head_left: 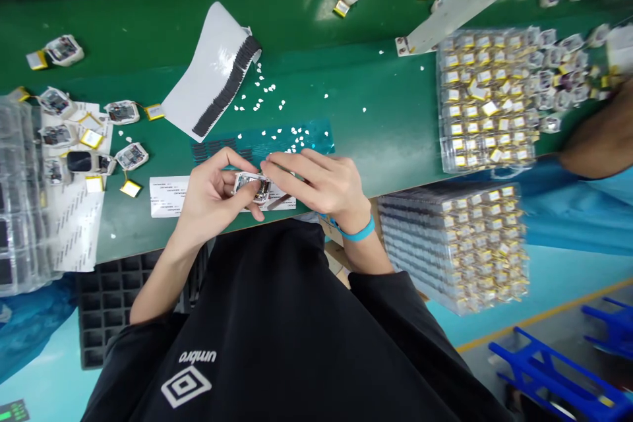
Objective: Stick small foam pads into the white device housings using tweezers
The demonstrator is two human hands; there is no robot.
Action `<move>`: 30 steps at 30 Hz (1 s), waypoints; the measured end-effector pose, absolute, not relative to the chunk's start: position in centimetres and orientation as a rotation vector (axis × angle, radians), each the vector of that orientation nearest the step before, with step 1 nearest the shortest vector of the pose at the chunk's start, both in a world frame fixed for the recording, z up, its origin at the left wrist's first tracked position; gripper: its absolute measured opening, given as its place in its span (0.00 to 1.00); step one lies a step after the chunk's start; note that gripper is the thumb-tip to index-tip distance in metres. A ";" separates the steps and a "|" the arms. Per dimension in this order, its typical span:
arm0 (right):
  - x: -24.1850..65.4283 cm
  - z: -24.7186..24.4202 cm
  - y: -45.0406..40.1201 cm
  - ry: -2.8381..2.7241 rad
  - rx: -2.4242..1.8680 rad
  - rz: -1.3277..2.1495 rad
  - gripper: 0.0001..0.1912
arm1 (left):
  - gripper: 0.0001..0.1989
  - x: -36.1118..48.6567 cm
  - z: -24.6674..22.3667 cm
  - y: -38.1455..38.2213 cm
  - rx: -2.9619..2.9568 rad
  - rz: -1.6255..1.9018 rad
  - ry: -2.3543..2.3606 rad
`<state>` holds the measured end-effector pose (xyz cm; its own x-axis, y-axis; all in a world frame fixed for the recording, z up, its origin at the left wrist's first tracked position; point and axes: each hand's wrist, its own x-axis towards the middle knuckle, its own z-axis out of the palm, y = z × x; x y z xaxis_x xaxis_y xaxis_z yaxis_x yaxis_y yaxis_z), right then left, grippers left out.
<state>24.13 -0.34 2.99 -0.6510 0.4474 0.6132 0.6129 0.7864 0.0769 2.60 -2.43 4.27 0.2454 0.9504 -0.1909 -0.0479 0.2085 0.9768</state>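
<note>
My left hand [212, 194] is closed around a small white watch case [241, 186], its thumb lying across the exposed circuit board. At the case's upper right edge, the fingertips of my right hand [321, 184] are pinched together; what they hold, if anything, is hidden. A slim grey strip [281, 202] shows below the right fingers, its kind unclear. Beneath the hands lies a printed white sheet [165, 198]. Just beyond them is a blue film [321, 135] with dark strips [212, 149] and scattered white bits [297, 140].
A curled white sheet [205, 66] with a black band lies farther back. Watch cases with wired yellow batteries [131, 188] lie left, beside clear trays [22, 211]. Filled trays [484, 102] stand right, below a slanted metal bar [475, 3]. A co-worker's arm [598, 132] reaches in.
</note>
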 end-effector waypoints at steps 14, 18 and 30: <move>23.2 4.5 -2.6 -2.430 -0.880 -0.356 0.13 | 0.07 3.3 5.3 -4.4 1.278 1.018 1.162; 22.9 5.3 -3.7 -2.466 -0.999 -0.349 0.14 | 0.07 4.1 5.4 -5.1 1.427 1.100 1.249; 22.0 3.5 -4.3 -1.565 -1.233 0.891 0.12 | 0.05 4.8 4.1 -4.8 1.689 1.089 1.229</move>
